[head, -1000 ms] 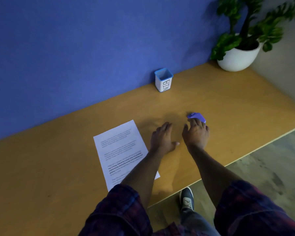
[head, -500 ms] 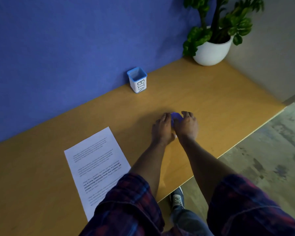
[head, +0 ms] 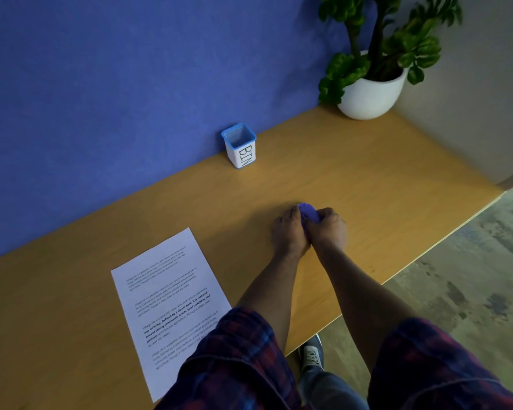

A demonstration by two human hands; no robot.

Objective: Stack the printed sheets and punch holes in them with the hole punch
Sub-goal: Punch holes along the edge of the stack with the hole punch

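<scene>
A small purple hole punch (head: 307, 213) sits on the wooden desk (head: 353, 179), mostly covered by both hands. My left hand (head: 289, 232) curls against its left side and my right hand (head: 329, 229) wraps over its right side; only its top shows between the fingers. The printed sheets (head: 166, 297) lie flat as one white page with text at the left, near the desk's front edge. My left sleeve covers their lower right corner.
A white cup with a blue rim, labelled BIN (head: 240, 145), stands against the blue wall (head: 131, 84). A potted plant in a white pot (head: 370, 93) fills the far right corner. The desk's front edge (head: 412, 261) runs diagonally, with floor and my shoe (head: 311, 355) below.
My right hand drew the purple punch leftward, and my left hand came off the desk to close on it. Both hands now hold it together. The view shifted right.
</scene>
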